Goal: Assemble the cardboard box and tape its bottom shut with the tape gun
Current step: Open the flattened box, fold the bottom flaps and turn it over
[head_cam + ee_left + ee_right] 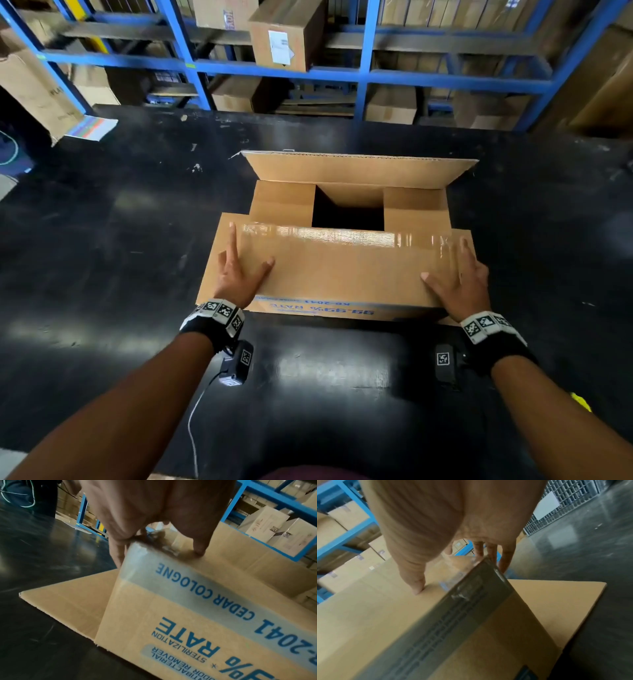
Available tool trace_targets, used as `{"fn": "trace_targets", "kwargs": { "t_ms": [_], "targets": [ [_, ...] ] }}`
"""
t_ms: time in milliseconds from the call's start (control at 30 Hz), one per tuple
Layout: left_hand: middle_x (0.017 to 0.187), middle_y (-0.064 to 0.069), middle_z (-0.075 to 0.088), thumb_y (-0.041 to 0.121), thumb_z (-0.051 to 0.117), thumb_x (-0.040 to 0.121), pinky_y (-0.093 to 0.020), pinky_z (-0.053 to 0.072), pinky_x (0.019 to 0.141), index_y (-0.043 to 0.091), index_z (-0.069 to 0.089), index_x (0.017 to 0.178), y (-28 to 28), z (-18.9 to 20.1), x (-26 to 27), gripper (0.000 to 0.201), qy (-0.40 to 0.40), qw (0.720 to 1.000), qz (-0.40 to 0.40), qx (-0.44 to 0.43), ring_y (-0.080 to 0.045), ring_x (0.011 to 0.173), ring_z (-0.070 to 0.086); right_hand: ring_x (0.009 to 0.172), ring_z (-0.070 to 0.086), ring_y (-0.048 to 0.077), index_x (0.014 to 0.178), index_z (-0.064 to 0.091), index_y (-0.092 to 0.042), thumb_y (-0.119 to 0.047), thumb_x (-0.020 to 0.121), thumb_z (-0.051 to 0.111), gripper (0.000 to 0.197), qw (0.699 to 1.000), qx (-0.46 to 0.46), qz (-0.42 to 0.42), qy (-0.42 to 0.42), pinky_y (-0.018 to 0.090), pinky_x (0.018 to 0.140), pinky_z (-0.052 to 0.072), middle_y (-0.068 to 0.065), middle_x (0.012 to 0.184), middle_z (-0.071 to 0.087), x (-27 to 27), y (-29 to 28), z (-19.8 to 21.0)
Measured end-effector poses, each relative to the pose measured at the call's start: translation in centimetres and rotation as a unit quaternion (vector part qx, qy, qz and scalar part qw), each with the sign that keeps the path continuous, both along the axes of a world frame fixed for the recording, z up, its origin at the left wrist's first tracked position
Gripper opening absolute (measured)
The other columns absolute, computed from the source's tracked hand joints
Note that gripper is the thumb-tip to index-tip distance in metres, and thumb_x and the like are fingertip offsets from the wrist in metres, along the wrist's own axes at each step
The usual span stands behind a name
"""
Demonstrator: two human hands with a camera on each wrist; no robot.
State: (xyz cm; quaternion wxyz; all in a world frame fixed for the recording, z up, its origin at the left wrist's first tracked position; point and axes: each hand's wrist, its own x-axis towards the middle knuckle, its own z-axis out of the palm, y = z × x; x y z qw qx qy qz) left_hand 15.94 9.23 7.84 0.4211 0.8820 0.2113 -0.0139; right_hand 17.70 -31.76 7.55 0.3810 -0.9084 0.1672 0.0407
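- Cardboard box (pixel 337 270) standing on a black table (pixel 102 240), open end up, blue lettering upside down on the near wall.
- Near long flap (pixel 342 267) folded down flat over the opening; clear tape (pixel 325 236) glinting along its far edge.
- Two short end flaps folded inward, a dark gap (pixel 347 214) left between them; far long flap (pixel 356 171) upright.
- Left hand (pixel 239 270) pressed on the near flap's left end, fingers straight and spread, thumb angled inward; in the left wrist view, fingers wrapped over the box corner (pixel 135 545).
- Right hand (pixel 459 281) flat on the flap's right end, fingers extended, thumb pointing inward, outer fingers draped over the box edge in the right wrist view.
- Marker-covered bands (pixel 217 315) worn on both wrists.
- Blue shelving (pixel 370 75) stacked with cartons behind the table.
- Tape gun out of sight.
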Motion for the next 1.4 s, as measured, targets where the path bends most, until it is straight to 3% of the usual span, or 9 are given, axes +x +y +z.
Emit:
{"fn": "trace_targets", "kwargs": {
  "t_ms": [267,467,600,733,900,1033,1233,1300,1400],
  "targets": [
    [0.141,-0.022,0.058,0.069,0.049,0.096,-0.052,0.044,0.107,0.060,0.000,0.158,0.9,-1.8,1.1,0.079,0.076,0.986,-0.089,0.118,-0.045,0.127,0.057,0.129,0.049,0.045,0.146,0.003,-0.068,-0.068,0.089,0.050,0.074,0.997,-0.047,0.040,0.040,0.056,0.110,0.038,0.020,0.145,0.049,-0.1,0.4,-2.0],
    [0.137,-0.022,0.059,0.079,0.048,0.087,-0.054,0.044,0.108,0.064,-0.003,0.155,1.1,-1.7,0.1,0.086,0.060,0.986,-0.104,0.114,-0.046,0.125,0.058,0.126,0.051,0.044,0.146,0.002,-0.068,-0.070,0.088,0.050,0.076,0.997,-0.066,0.037,0.035,0.056,0.106,0.042,0.018,0.145,0.049,-1.3,-0.3,-1.5],
    [0.136,-0.023,0.059,0.088,0.036,0.077,-0.060,0.049,0.102,0.061,-0.003,0.157,0.6,-2.2,-1.7,0.092,0.042,0.985,-0.114,0.123,-0.049,0.117,0.062,0.137,0.044,0.040,0.149,-0.005,-0.061,-0.069,0.084,0.057,0.091,0.997,-0.029,0.055,0.046,0.060,0.110,0.037,0.008,0.160,0.033,-2.7,-0.7,-1.5],
    [0.154,-0.020,0.050,0.086,0.045,0.079,-0.062,0.049,0.103,0.048,-0.006,0.161,0.1,-1.6,-1.9,0.104,0.031,0.988,-0.088,0.119,-0.050,0.123,0.061,0.138,0.043,0.036,0.150,-0.016,-0.054,-0.052,0.069,0.083,0.128,1.000,0.013,-0.020,-0.009,0.056,0.105,0.040,0.009,0.164,0.018,-0.2,-0.8,1.8],
    [0.161,-0.016,0.044,0.084,0.056,0.079,-0.061,0.048,0.104,0.045,-0.016,0.160,0.4,-1.3,-1.8,0.116,0.023,0.990,-0.092,0.107,-0.051,0.123,0.062,0.137,0.045,0.032,0.148,-0.017,-0.058,-0.046,0.071,0.085,0.129,0.989,-0.006,0.009,-0.146,0.051,0.101,0.046,0.009,0.165,0.013,4.9,-0.8,8.4],
    [0.155,-0.028,0.047,0.071,0.070,0.077,-0.060,0.046,0.106,0.048,-0.017,0.159,0.4,-0.6,-1.3,0.122,0.017,0.993,-0.058,0.097,-0.052,0.124,0.060,0.141,0.040,0.031,0.151,-0.011,-0.056,-0.053,0.072,0.082,0.121,0.989,-0.072,0.061,-0.115,0.052,0.104,0.043,0.002,0.165,0.013,7.6,-1.1,10.4],
    [0.160,-0.018,0.045,0.056,0.084,0.074,-0.055,0.040,0.116,0.051,-0.014,0.159,1.1,0.5,0.1,0.130,-0.011,0.996,-0.066,0.061,-0.043,0.138,0.052,0.137,0.043,0.031,0.147,0.035,-0.039,-0.070,0.071,0.068,0.089,0.987,-0.115,0.115,-0.012,0.048,0.105,0.043,-0.004,0.157,0.023,5.1,-2.8,5.7],
    [0.167,-0.011,0.034,0.057,0.082,0.076,-0.054,0.038,0.118,0.050,-0.013,0.160,1.1,0.6,0.9,0.126,-0.006,0.994,-0.086,0.070,-0.041,0.143,0.047,0.139,0.041,0.031,0.149,0.026,-0.050,-0.076,0.069,0.066,0.093,0.987,-0.096,0.122,0.047,0.051,0.109,0.040,-0.005,0.160,0.020,3.4,-3.1,3.2],
    [0.157,-0.017,0.043,0.067,0.075,0.078,-0.053,0.039,0.117,0.058,-0.003,0.158,0.6,0.1,2.2,0.112,0.050,0.989,-0.120,0.066,-0.043,0.139,0.049,0.141,0.041,0.033,0.148,0.001,-0.064,-0.074,0.077,0.062,0.094,0.988,-0.038,0.131,0.073,0.050,0.113,0.036,0.003,0.164,0.026,1.5,-2.8,0.4]
  ]
}}
